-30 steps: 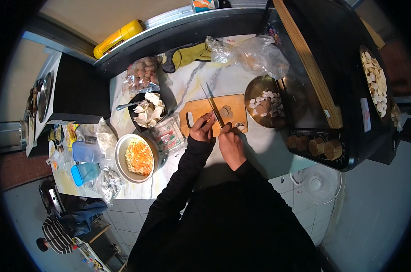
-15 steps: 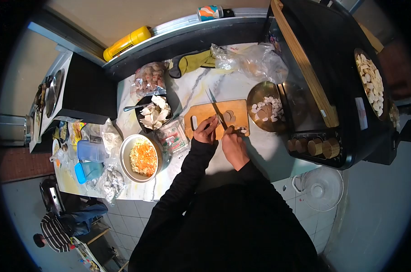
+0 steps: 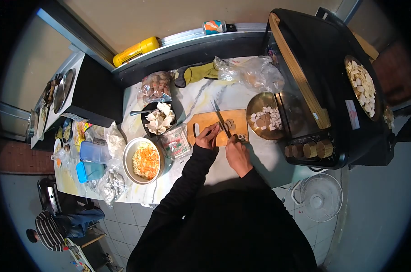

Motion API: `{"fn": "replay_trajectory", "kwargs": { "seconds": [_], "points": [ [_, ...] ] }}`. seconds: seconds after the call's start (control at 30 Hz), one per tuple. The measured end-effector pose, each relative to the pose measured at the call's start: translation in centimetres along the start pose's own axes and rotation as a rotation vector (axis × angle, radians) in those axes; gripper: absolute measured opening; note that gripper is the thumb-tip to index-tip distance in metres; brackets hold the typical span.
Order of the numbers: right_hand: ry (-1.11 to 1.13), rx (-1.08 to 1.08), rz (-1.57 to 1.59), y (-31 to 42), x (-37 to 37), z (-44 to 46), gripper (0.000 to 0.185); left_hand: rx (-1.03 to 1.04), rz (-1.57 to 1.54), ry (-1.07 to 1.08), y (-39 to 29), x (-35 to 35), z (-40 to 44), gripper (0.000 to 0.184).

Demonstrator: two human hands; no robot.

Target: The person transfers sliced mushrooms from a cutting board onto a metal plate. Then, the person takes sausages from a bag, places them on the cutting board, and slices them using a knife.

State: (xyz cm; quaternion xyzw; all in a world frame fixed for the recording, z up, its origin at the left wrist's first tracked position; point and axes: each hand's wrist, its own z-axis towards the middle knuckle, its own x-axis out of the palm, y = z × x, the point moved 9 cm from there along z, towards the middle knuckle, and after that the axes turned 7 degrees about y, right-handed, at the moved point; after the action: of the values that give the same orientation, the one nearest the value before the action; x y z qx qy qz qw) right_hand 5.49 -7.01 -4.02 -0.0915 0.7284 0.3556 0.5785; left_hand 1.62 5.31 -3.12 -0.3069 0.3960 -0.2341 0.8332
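My right hand [image 3: 238,154] is wrapped round the handle of a knife [image 3: 219,115], whose blade points away from me over a wooden cutting board [image 3: 203,119]. My left hand [image 3: 207,137] is beside the blade with its fingers pinched together at the board; what they hold is too small to make out. Brownish round slices [image 3: 230,123] lie on the board just right of the blade. Some small pieces [image 3: 242,137] sit at its near right corner. Right of the board is a round metal plate [image 3: 256,103] with cut pale and brown pieces.
A pot [image 3: 128,169] of shredded orange and pale food and a black bowl [image 3: 179,109] of white pieces stand left of the board. Plastic bags [image 3: 255,75] lie behind. A black oven [image 3: 350,136] stands right. A person in stripes [image 3: 50,231] is at lower left.
The camera view has shifted, so the table scene appears lower. Both hands remain at the board, with the knife still in my right hand.
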Motion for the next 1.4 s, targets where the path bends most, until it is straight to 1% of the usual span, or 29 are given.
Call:
{"fn": "replay_trajectory", "kwargs": {
  "seconds": [0.1,0.2,0.27,0.37,0.6,0.7,0.8,1.03,1.1,1.2,1.27,1.4],
  "points": [
    [0.026,0.034,0.086,0.1,-0.8,0.1,0.021,0.003,-0.002,0.016,0.0,0.1,-0.1,0.029],
    [-0.026,0.035,0.091,-0.1,-1.2,0.3,0.021,0.0,-0.009,0.022,-0.1,0.1,0.0,0.034],
    [-0.021,0.028,0.097,-0.1,-1.2,0.4,0.021,0.021,0.001,0.041,-0.5,0.1,0.0,0.039],
    [-0.012,0.008,0.108,0.3,-1.2,0.2,0.021,0.019,0.043,0.048,-0.6,0.0,-0.1,0.041],
    [0.048,0.017,0.118,0.6,0.0,-0.3,0.023,0.041,0.055,0.033,-0.2,0.3,-0.3,0.04],
    [0.045,-0.009,0.112,0.7,0.1,-0.4,0.025,0.039,0.051,0.021,-0.3,0.2,-0.1,0.036],
    [0.053,0.013,0.115,0.4,0.4,-0.4,0.025,0.072,0.051,0.012,-0.5,0.2,0.0,0.034],
    [0.094,0.052,0.142,0.1,0.7,-0.2,0.027,0.063,0.011,0.023,-0.5,0.2,-0.1,0.039],
    [0.049,0.033,0.102,0.5,-0.2,-0.4,0.027,0.06,0.002,0.026,-0.3,0.3,-0.1,0.04],
    [0.042,0.048,0.103,1.1,-1.3,-0.5,0.027,0.071,0.018,0.025,-0.2,0.4,-0.2,0.042],
    [0.05,0.038,0.101,1.2,-1.0,-0.3,0.027,0.084,0.045,0.034,-0.5,0.3,-0.2,0.045],
    [0.032,0.022,0.089,1.5,-0.9,-0.4,0.028,0.068,0.051,0.057,-1.1,0.1,0.1,0.046]
  ]
}}
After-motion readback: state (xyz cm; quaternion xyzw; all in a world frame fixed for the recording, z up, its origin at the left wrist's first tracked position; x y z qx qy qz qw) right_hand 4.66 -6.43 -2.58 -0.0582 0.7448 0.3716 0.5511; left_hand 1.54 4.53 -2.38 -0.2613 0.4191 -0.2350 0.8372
